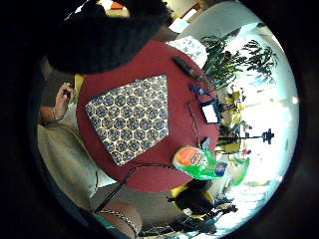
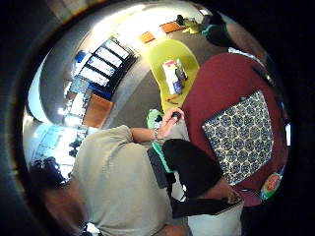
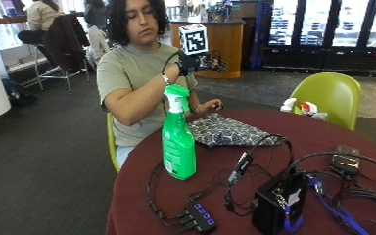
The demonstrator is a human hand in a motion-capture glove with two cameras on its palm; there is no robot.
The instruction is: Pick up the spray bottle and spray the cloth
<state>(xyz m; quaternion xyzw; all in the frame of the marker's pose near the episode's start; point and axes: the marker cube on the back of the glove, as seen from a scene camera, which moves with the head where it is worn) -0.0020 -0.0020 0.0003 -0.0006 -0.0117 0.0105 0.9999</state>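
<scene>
A green spray bottle (image 3: 178, 142) stands upright on the round dark red table (image 3: 305, 132), near the edge at the person's right. Behind it a dark blue patterned cloth (image 3: 223, 131) lies flat in front of the person. My gloved right hand (image 3: 198, 61) is raised at chest height, well above the cloth and bottle, with relaxed fingers and nothing in it. Both palm views look down from there on the cloth (image 1: 130, 118) (image 2: 243, 135) and the bottle (image 1: 197, 162) (image 2: 269, 186). The bare left hand (image 3: 209, 106) holds a small black object at the table's edge.
A black box (image 3: 282, 200), a USB hub (image 3: 201, 215), a dark flat device (image 3: 345, 159) and several tangled cables cover the table's near side. A yellow-green chair (image 3: 328, 95) with small items on its seat stands beyond the table.
</scene>
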